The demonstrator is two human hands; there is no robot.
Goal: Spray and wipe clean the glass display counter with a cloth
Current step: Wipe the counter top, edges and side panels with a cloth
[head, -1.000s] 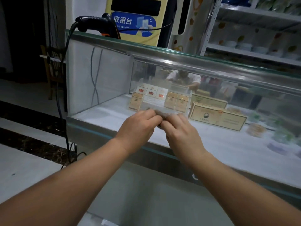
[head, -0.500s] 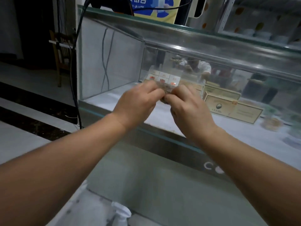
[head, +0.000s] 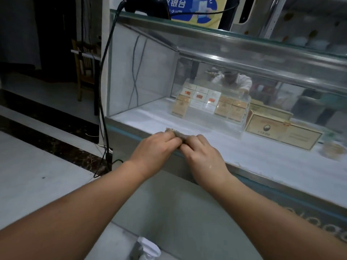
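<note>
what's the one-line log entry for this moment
left hand: grips cloth | right hand: grips cloth | cloth: bunched, by lower front of glass display counter | spray bottle: below, unheld

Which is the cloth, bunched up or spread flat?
Bunched up: only a small wad of cloth shows, pinched between the left hand and right hand.

A single wide-angle view from the person's head looks forward and down, close to the glass front of the display case (head: 187,81). The tabletop (head: 234,37) crosses the upper frame, and the floor (head: 37,175) fills the lower left.
</note>
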